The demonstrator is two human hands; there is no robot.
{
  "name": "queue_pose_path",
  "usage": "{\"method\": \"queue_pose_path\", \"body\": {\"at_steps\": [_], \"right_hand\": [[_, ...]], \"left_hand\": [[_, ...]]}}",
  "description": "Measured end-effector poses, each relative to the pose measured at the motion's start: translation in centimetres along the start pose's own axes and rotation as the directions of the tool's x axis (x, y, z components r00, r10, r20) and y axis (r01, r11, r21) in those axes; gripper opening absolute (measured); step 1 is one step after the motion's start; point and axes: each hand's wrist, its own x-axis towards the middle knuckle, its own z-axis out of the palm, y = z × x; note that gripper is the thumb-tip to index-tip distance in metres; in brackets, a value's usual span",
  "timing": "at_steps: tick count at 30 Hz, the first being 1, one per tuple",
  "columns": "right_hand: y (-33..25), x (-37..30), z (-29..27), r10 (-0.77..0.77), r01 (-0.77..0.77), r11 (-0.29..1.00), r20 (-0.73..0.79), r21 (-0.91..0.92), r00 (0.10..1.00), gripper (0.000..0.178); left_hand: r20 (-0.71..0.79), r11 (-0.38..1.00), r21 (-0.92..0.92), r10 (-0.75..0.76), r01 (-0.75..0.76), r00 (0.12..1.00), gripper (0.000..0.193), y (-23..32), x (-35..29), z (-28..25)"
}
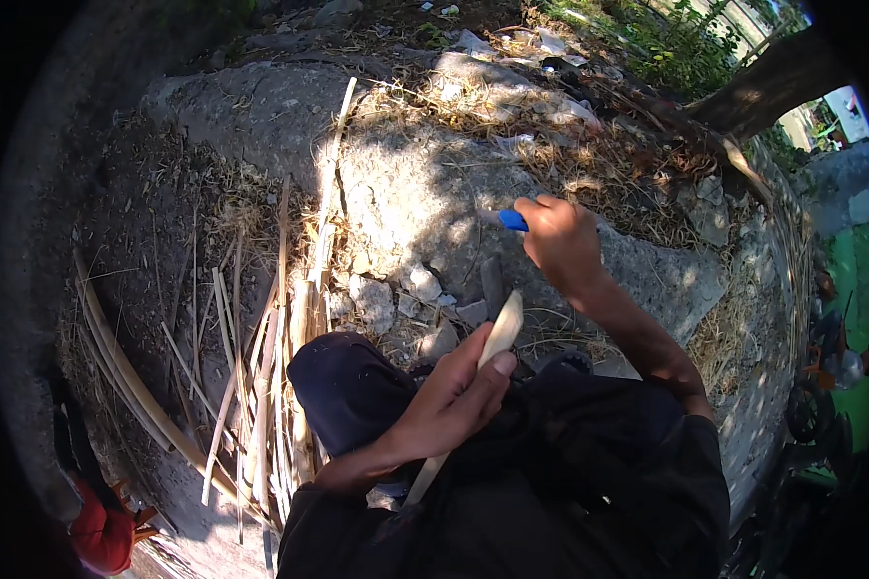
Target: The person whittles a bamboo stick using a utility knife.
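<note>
Head view: the left hand (454, 400) is closed around a pale bamboo strip (499, 333), its tip angled up over the lap. The right hand (562, 241) is fisted on a blue-handled knife (508, 220), held apart from the strip. Best practice is probably to cut away from the body, thumb behind the edge. Split canes (270, 386) lie left.

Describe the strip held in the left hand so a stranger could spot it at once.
Start at the dark trousers at the lower middle. Above them the left hand grips a pale flat bamboo strip. Unlike the loose strips on the ground, it points up, with a rounded tip.
</note>
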Motion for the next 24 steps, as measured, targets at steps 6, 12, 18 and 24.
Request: {"method": "queue_pose_path", "body": {"at_steps": [6,12,18,24], "right_hand": [[4.7,0.0,-2.6,0.293,-0.308,0.941,0.12,0.137,0.949,0.01],[-3.0,0.5,-5.8,-0.089,0.133,0.886,-0.12,0.444,0.989,0.013],[-4.8,0.1,-6.5,-0.279,0.242,0.897,0.051,0.369,0.959,0.019],[-4.7,-0.1,-6.2,-0.256,0.224,0.911,0.049,0.348,0.965,0.024]], "left_hand": [[-0.136,0.994,-0.101,0.034,-0.048,0.99,0.021,0.8,-0.3,-0.9],[-0.179,0.992,0.037,0.123,-0.118,0.976,0.018,-0.6,-0.1,-1.4],[-0.199,0.968,0.194,0.196,-0.157,0.96,0.018,-1.1,-0.3,-1.0],[-0.211,0.92,0.337,0.282,-0.201,0.936,0.018,-1.7,-0.3,-0.9]]}}
